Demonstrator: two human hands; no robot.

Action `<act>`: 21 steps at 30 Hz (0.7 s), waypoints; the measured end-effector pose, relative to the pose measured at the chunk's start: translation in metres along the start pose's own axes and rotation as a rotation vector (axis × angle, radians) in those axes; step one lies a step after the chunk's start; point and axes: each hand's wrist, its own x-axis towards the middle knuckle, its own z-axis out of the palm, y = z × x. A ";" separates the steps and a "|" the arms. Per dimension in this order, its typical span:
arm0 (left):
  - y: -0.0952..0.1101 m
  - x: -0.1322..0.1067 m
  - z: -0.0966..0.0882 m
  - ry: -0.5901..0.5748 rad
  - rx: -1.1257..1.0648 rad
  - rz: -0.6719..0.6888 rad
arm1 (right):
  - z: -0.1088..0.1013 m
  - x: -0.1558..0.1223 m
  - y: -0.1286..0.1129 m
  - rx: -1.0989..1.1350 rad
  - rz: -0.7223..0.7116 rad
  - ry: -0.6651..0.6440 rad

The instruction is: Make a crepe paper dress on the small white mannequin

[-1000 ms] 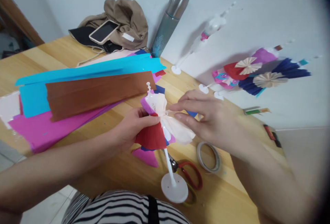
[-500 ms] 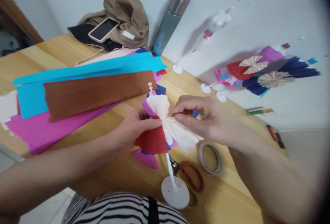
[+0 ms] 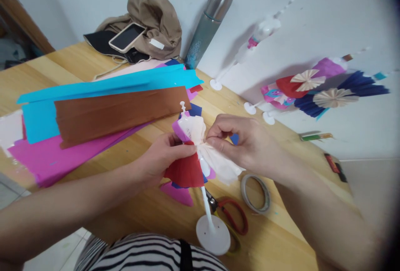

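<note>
A small white dress form [image 3: 206, 204] leans on its round-based stand in front of me, wrapped in purple and red crepe paper. My left hand [image 3: 164, 154] is closed around its waist, the thumb pressing at the top of the red crepe-paper skirt [image 3: 185, 171]. A strip of cream crepe paper [image 3: 220, 165] is gathered at the middle and fans out above and below on the form's side. With thumb and index finger, my right hand [image 3: 239, 140] pinches at that gather; its fingertips partly hide what they grip.
Scissors [image 3: 233, 217] and a tape roll [image 3: 255, 194] lie beside the stand. Brown [image 3: 121, 115] and blue crepe sheets [image 3: 103, 88] are stacked left. Behind stand a thermos [image 3: 209, 25], a cap with a phone [image 3: 127, 38], and dressed forms [image 3: 334, 96] along the wall.
My right thumb and fingertips have closed in slightly on the cream paper's gather. My left hand keeps its hold, and the view has shifted a little.
</note>
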 end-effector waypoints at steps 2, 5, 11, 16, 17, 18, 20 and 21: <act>0.000 0.000 0.000 0.002 -0.003 -0.006 | -0.002 -0.001 -0.001 -0.009 -0.016 0.004; -0.001 0.001 -0.001 0.002 -0.010 -0.011 | -0.004 -0.003 -0.005 -0.041 -0.061 0.014; -0.002 0.001 -0.001 0.015 -0.007 -0.004 | -0.002 -0.001 -0.005 -0.120 -0.105 0.046; -0.001 0.001 0.000 0.002 -0.001 -0.001 | 0.005 -0.001 0.004 -0.086 -0.011 0.008; -0.001 0.000 0.000 0.000 0.001 -0.004 | 0.006 0.000 0.005 -0.071 0.006 -0.004; -0.001 0.000 0.000 0.000 0.003 -0.008 | 0.007 0.000 0.007 -0.057 0.020 -0.016; 0.000 0.000 0.001 0.003 -0.001 -0.015 | 0.009 0.002 0.009 -0.045 0.047 -0.033; 0.001 0.000 0.001 0.007 -0.007 -0.016 | 0.009 0.003 0.009 -0.047 0.062 -0.030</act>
